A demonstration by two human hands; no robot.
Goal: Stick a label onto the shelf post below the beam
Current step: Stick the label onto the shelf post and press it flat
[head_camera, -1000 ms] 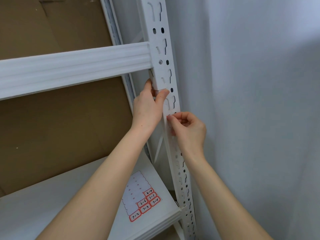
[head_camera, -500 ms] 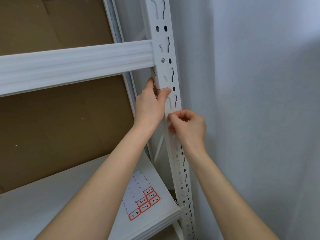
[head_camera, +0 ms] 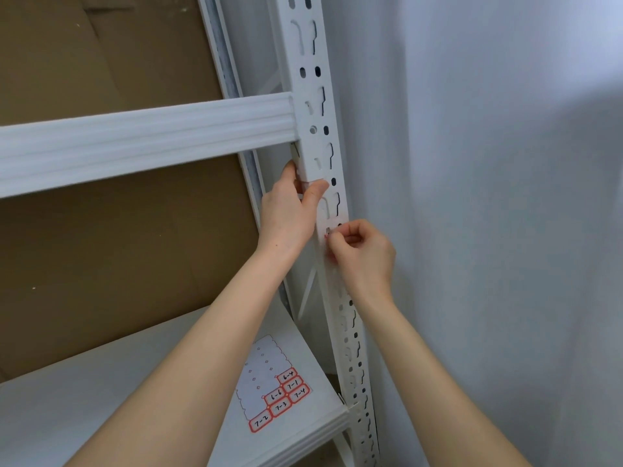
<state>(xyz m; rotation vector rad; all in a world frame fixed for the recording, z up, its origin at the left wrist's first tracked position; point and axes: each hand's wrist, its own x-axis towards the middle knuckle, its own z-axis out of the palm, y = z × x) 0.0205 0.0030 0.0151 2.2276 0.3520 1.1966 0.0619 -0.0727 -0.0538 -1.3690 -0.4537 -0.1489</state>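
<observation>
- Step in hand, as judged: placing the label (head_camera: pixel 326 236) on the shelf post (head_camera: pixel 317 156), centre of frame, below the beam (head_camera: pixel 145 139).
- Left hand (head_camera: pixel 290 214) wrapped around the post, thumb pressed on its face.
- Right hand (head_camera: pixel 362 252) curled, pinching the label, of which only a small red edge shows, against the post.
- Next, probably: pressing the label flat, rubbing down, then letting go.

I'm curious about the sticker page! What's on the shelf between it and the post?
Nothing, in the head view: only bare white shelf lies between the label sheet and the post.

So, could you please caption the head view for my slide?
Both hands, left hand and right hand, press a label onto the shelf post below the beam.
</observation>
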